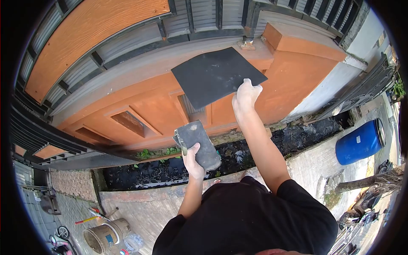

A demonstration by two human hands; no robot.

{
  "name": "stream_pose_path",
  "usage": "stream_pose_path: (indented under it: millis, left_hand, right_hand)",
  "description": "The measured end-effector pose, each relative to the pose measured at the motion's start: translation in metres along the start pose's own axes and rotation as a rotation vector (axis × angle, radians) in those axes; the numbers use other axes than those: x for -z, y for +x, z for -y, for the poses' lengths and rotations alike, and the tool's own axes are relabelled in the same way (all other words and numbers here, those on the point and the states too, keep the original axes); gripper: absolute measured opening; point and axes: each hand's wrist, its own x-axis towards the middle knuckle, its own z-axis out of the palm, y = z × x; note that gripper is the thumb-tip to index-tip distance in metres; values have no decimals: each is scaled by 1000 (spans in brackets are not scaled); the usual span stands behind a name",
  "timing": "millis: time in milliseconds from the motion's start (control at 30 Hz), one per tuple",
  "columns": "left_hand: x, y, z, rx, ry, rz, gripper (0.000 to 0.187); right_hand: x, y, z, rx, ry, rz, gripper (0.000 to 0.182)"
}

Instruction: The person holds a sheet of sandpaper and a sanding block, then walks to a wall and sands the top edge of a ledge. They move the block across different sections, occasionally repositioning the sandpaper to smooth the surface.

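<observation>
A dark, flat sheet (216, 74) is in my right hand (246, 97), pinched at its lower right edge with the thumb on top. It is held up in front of the orange wall (293, 85). My left hand (193, 163) grips a worn, dark grey rectangular block (199, 144) with rough, pale edges, the thumb lying across its face. The block is lower and to the left of the sheet, and the two are apart. The fingers behind the block are mostly hidden.
A ditch with dark water (153, 174) runs between the wall and the pavement (161, 199). Black metal railings (204, 19) top the wall. A blue barrel (359, 142) lies at right; dirty buckets (100, 238) are at lower left, near a yellow-handled tool (87, 219).
</observation>
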Motion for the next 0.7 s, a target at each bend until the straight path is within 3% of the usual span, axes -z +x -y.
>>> stream_pose_path:
  millis: [67,133,267,533,600,633,700]
  left_hand:
    - [-9,-2,5,4,0,-23,43]
    - [-18,-3,10,-41,11,-58,39]
    - [-31,-15,12,-24,-4,-26,40]
    - [-23,-25,32,-1,20,-112,41]
    - [-23,-20,34,6,37,-121,40]
    - [-25,-16,33,53,62,-95,40]
    - [-29,-9,31,130,113,-49,38]
  right_hand:
    - [-15,11,-3,-13,-7,-37,40]
    - [-29,16,-7,84,-281,-107,43]
    - [-49,27,-18,36,-381,-132,46]
    - [-30,74,-36,97,-545,114,36]
    - [-29,91,-43,23,-444,225,38]
    - [-22,52,2,-215,-199,333,45]
    - [16,26,10,-255,-241,348,52]
